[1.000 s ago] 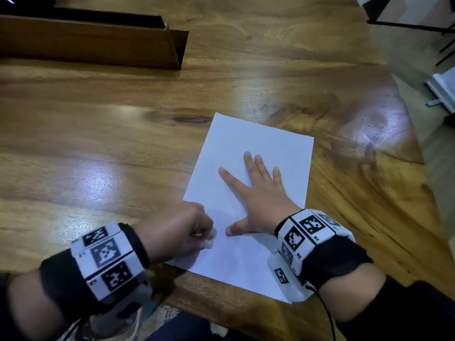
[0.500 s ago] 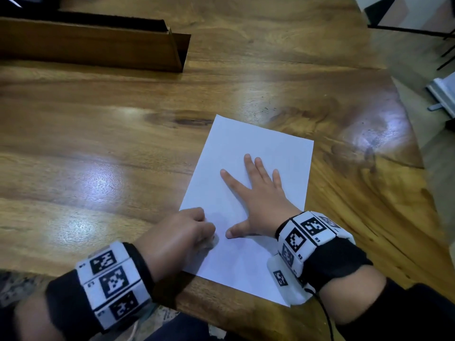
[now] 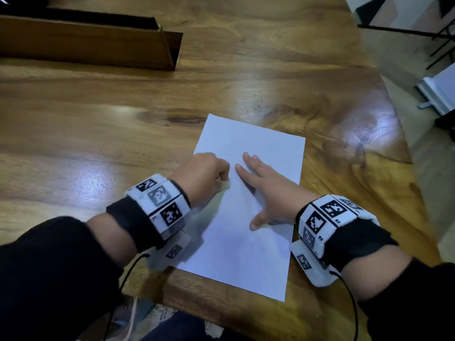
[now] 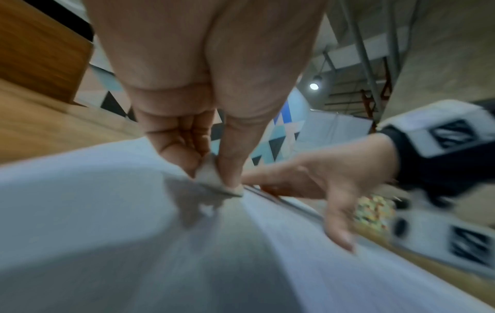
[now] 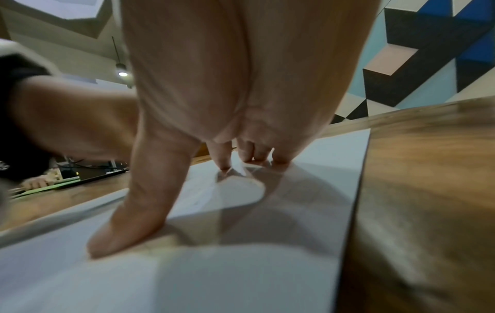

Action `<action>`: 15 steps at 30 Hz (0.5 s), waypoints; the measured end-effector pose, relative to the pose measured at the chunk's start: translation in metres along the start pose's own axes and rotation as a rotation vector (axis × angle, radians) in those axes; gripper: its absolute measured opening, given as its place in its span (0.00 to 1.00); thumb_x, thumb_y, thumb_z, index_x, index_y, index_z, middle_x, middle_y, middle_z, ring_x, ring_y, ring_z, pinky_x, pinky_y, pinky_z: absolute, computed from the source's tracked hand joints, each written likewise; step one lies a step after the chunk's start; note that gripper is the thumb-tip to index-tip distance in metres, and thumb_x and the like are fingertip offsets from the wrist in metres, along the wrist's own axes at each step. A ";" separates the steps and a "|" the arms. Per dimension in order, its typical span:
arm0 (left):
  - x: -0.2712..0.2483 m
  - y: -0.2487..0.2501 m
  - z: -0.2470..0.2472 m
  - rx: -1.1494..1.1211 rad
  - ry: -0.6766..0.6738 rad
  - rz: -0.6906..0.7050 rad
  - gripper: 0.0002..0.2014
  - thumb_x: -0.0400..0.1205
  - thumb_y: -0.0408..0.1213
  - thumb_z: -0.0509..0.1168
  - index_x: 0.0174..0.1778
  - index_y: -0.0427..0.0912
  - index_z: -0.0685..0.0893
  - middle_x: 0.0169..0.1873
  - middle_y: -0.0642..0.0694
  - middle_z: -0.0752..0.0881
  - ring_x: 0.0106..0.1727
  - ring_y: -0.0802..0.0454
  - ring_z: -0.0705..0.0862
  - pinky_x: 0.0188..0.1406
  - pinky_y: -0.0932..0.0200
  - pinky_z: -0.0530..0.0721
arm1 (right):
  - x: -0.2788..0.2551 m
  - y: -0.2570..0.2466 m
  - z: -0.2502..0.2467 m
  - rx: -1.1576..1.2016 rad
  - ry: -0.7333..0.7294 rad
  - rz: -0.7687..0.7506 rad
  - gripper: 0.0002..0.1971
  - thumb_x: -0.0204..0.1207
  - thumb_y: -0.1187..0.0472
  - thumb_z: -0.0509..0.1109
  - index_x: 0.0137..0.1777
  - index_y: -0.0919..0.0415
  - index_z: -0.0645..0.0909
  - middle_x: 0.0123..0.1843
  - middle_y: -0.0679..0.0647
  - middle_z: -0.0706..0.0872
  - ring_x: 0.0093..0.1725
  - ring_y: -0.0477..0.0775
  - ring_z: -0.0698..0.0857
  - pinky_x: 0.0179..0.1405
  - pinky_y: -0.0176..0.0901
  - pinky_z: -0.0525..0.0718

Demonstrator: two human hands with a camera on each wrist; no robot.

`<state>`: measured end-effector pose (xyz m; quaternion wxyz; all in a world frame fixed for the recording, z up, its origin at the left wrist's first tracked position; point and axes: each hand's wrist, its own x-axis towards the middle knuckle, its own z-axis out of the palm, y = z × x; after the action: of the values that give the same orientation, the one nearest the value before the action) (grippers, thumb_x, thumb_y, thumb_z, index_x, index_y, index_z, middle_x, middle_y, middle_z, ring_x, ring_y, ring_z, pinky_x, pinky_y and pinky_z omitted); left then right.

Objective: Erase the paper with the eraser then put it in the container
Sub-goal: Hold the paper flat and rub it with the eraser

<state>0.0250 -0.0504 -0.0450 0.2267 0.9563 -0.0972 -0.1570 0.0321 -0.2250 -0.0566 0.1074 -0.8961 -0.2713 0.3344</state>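
Observation:
A white sheet of paper (image 3: 248,242) lies on the wooden table near its front edge. My left hand (image 3: 206,175) pinches a small pale eraser (image 3: 225,185) between thumb and fingers and holds it down on the paper's left side. In the left wrist view the eraser (image 4: 214,177) touches the paper (image 4: 93,211). My right hand (image 3: 266,193) lies flat on the sheet with fingers spread, pressing it down. The right wrist view has its thumb and fingertips (image 5: 225,161) on the paper (image 5: 241,275). The wooden container (image 3: 98,48) stands at the far left of the table.
The wooden table (image 3: 98,119) stretches wide to the left and behind the paper. Its right edge (image 3: 403,148) drops to the floor, where a white object (image 3: 438,92) lies. Black metal legs (image 3: 440,33) stand at the far right.
My left hand has slid the eraser forward from the paper's near left edge to beside the right hand's fingers. The right hand stays flat on the sheet.

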 end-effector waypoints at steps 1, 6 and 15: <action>-0.011 -0.003 0.004 -0.024 -0.005 0.024 0.04 0.75 0.37 0.67 0.39 0.40 0.85 0.35 0.47 0.76 0.33 0.50 0.73 0.33 0.60 0.66 | -0.001 0.000 0.000 0.015 -0.004 0.001 0.63 0.64 0.52 0.83 0.84 0.51 0.35 0.83 0.46 0.26 0.82 0.45 0.30 0.79 0.38 0.36; -0.061 -0.017 0.013 -0.020 -0.327 0.122 0.06 0.72 0.41 0.72 0.35 0.43 0.85 0.37 0.45 0.84 0.38 0.52 0.79 0.38 0.60 0.75 | -0.003 -0.001 -0.001 0.025 -0.011 0.001 0.62 0.66 0.53 0.82 0.84 0.52 0.34 0.83 0.45 0.25 0.82 0.44 0.29 0.78 0.38 0.36; -0.042 -0.016 0.014 -0.036 -0.166 0.182 0.10 0.72 0.45 0.67 0.31 0.42 0.84 0.34 0.43 0.84 0.35 0.50 0.77 0.33 0.63 0.67 | -0.003 -0.003 -0.002 0.021 -0.013 -0.003 0.62 0.66 0.53 0.82 0.84 0.53 0.35 0.84 0.48 0.26 0.82 0.45 0.30 0.77 0.36 0.36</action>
<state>-0.0170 -0.0314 -0.0534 0.2482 0.9231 -0.1991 -0.2161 0.0305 -0.2247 -0.0522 0.1156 -0.8924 -0.2696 0.3429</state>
